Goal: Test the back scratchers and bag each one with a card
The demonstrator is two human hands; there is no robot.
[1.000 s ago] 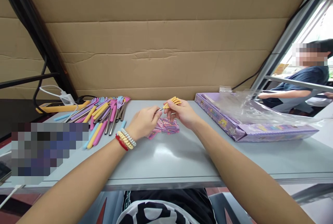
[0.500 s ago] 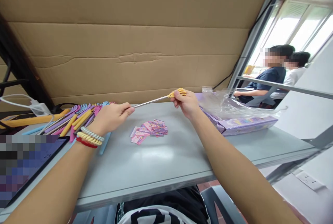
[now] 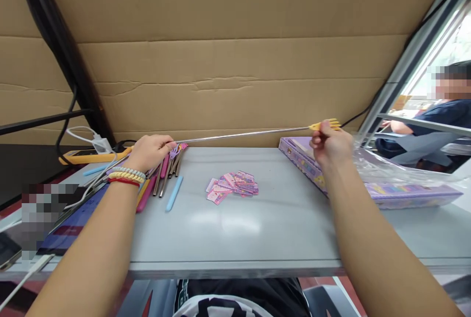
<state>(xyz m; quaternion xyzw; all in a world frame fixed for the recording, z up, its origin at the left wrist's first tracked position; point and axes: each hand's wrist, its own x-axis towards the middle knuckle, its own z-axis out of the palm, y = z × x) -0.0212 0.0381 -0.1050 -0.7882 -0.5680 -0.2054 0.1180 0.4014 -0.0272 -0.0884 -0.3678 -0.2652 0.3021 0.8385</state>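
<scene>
A telescopic back scratcher (image 3: 239, 134) is stretched level above the table, its thin metal rod drawn out long. My right hand (image 3: 331, 143) pinches the yellow hand-shaped head at one end. The other end goes into my left hand (image 3: 151, 152), whose fingers are closed around it and hide the handle. Under and beside my left wrist lies a heap of more back scratchers (image 3: 171, 162) in pink, purple and other colours. A light blue stick (image 3: 174, 193) lies just right of the heap. Between my arms is a loose pile of small pink printed cards (image 3: 233, 186).
An open purple box (image 3: 408, 194) with clear plastic wrap (image 3: 390, 170) sits at the right. Tall cardboard (image 3: 239, 57) stands behind the grey table (image 3: 235, 243). A charger with a white cable (image 3: 101, 143) and a screen (image 3: 69, 228) are at left. A person (image 3: 449, 111) sits beyond the frame.
My hands have moved farther apart, and the back scratcher's metal rod is pulled out much longer. The view has turned to the right less, showing more of the left side.
</scene>
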